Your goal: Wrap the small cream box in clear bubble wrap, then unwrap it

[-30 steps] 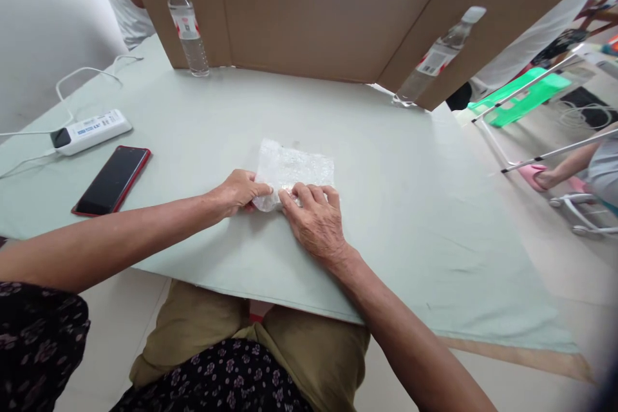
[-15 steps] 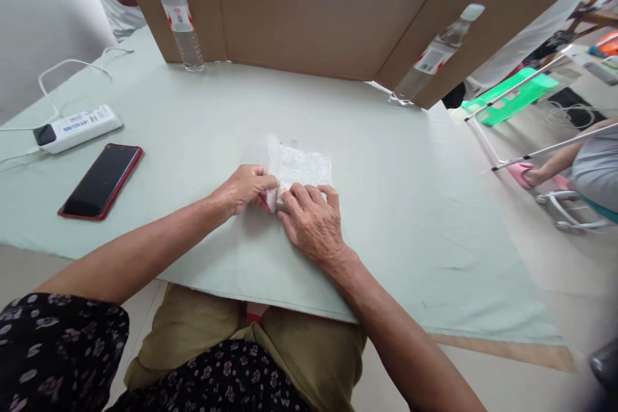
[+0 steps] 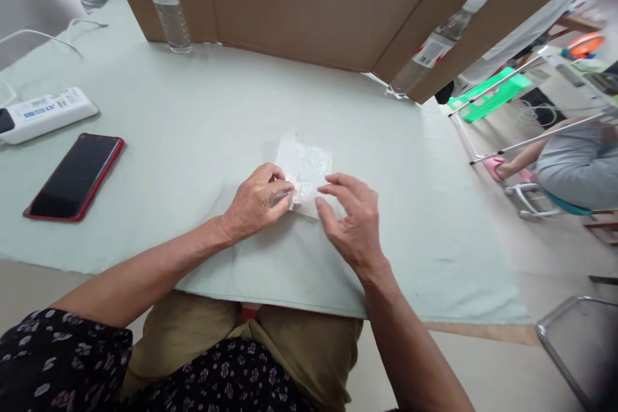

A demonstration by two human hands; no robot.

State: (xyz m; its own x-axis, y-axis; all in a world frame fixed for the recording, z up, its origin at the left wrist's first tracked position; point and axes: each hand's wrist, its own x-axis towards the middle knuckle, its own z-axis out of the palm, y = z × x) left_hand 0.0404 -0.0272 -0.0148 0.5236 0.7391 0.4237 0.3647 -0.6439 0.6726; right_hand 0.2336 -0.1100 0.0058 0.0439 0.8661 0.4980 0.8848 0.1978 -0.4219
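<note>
Pinching the bubble wrap by its near edge with my left hand, right hand spread beside it; folding further likely needs firm pressing

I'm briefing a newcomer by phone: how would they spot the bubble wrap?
On the pale green table, before the cardboard screen, look mid-table. The bubble wrap lies there, its near edge pinched by the left hand. Unlike the dark phone far left, it is a whitish crinkly sheet.

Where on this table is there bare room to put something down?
Bare cloth between the phone and left hand, between the bubble wrap and cardboard screen, and right of the right hand. Crowded around phone and power strip.
</note>
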